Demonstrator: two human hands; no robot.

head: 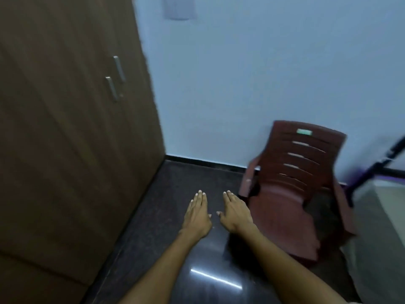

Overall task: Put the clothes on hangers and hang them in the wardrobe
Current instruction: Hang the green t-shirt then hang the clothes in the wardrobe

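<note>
Only the head view to go on here, so that's the whole story. Both hands are stretched out in front, palms down, fingers straight and flat, holding nothing. The left hand (197,213) and right hand (235,212) sit just beside each other with a small gap between the thumbs, hovering over the dark floor (166,249).

The wardrobe (65,128) is up and to the left of the left hand, and its doors look closed. Two metal handles (116,79) sit side by side where the doors meet, well above and left of the hands. Just to the right of the right hand is a chair (293,194), dark red plastic, nothing on the seat as far as I can tell. Further right there's a pale surface (381,227) at the frame edge and a dark rod (377,167) leaning across it; both are too blurry to call.

No clothes or hangers are in view anywhere, so I can't say where they are. They might be off to the right or behind.

My read is that the task has barely got going, with nothing hung yet. If I were doing this step, I'd find the clothes and hangers first, then open both doors fully before loading anything. Grab each handle with a proper curl of the fingers and pull evenly. Watch the chair, since it sits close enough to the wardrobe that it could get in the way of a door or your feet.
</note>
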